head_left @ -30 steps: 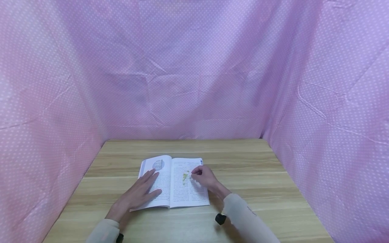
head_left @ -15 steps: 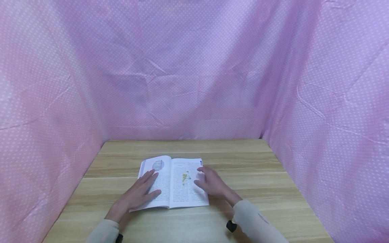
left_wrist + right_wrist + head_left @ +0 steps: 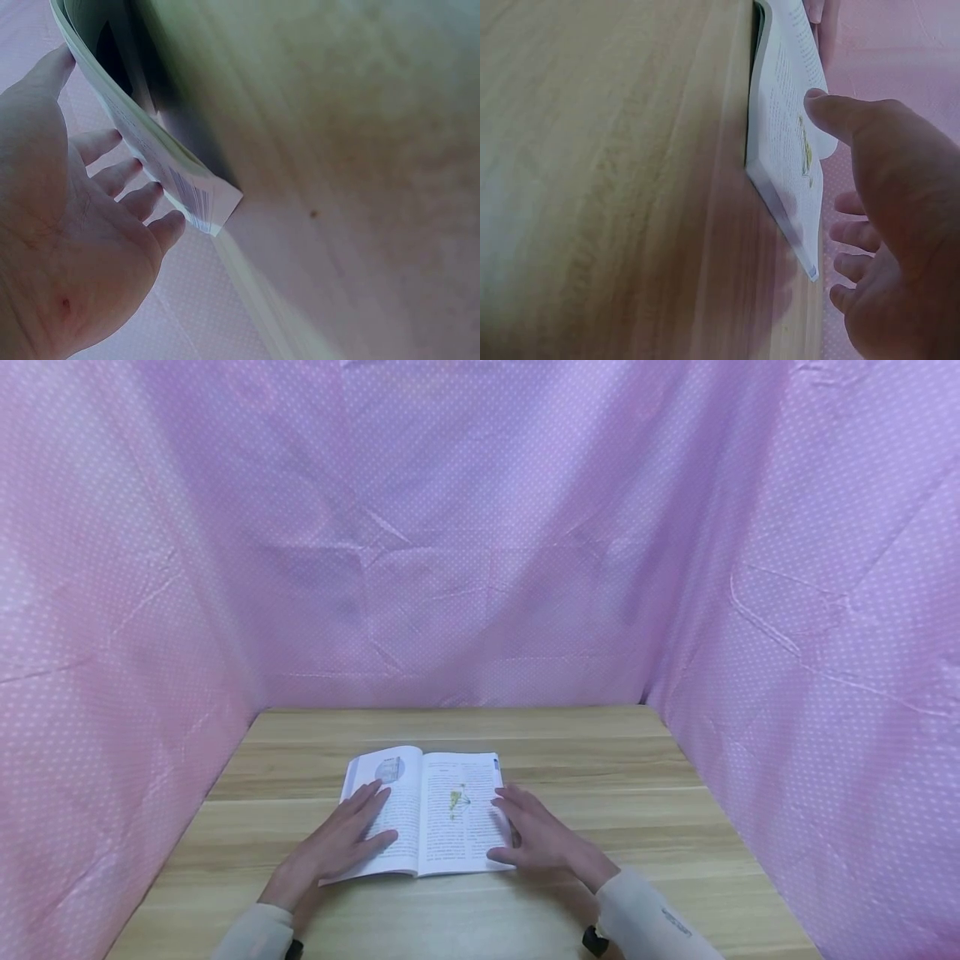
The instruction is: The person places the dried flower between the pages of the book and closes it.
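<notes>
An open book (image 3: 442,852) lies on the wooden table, printed text on both pages. On its right page is a small yellow-green sprig with thin stems (image 3: 455,802), which looks like a dried flower. My left hand (image 3: 337,835) rests on the left page, fingers spread. In the left wrist view its fingertips touch the book's pages, and a barcode (image 3: 193,199) shows near the book's corner. My right hand (image 3: 540,835) is by the right page's outer edge, fingers apart and holding nothing. In the right wrist view it hovers over that page; whether it touches is unclear.
Pale wood-grain tabletop (image 3: 637,793) surrounds the book on all sides. Pink dotted cloth (image 3: 465,543) hangs behind the table and along both sides. A dark wrist device (image 3: 595,941) sits under the right sleeve.
One second ago my right fingertips were pinched together at the sprig. They have since come apart, and the hand has drawn right and toward me. My left hand has stayed put.
</notes>
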Demonstrator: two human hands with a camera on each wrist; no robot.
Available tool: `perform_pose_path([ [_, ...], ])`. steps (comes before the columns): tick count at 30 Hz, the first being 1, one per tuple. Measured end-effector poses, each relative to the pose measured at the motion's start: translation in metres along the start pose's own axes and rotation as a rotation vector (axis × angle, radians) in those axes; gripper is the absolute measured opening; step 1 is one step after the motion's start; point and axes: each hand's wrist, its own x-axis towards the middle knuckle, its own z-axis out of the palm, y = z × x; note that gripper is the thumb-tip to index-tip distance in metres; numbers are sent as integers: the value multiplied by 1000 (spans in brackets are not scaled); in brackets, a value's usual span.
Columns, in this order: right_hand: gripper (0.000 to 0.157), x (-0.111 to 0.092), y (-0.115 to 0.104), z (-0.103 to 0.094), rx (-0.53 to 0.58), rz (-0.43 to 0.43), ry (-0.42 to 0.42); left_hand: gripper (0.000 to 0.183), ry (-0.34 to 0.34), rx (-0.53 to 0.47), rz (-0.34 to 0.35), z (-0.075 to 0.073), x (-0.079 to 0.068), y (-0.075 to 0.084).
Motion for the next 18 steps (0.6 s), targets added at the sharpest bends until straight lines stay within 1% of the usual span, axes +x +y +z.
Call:
perform_pose_path([
  [4, 94, -6, 2, 2, -37, 11, -27, 86, 3, 2, -3, 0, -1, 1],
  [10, 90, -12, 5, 4, -60, 4, -61, 85, 11, 6, -1, -1, -3, 1],
  [14, 86, -15, 9, 6, -75, -5, -87, 84, 29, 15, 19, 0, -5, -1],
  [18, 81, -16, 11, 7, -74, -3, -92, 80, 52, 30, 46, 1, -9, -1],
])
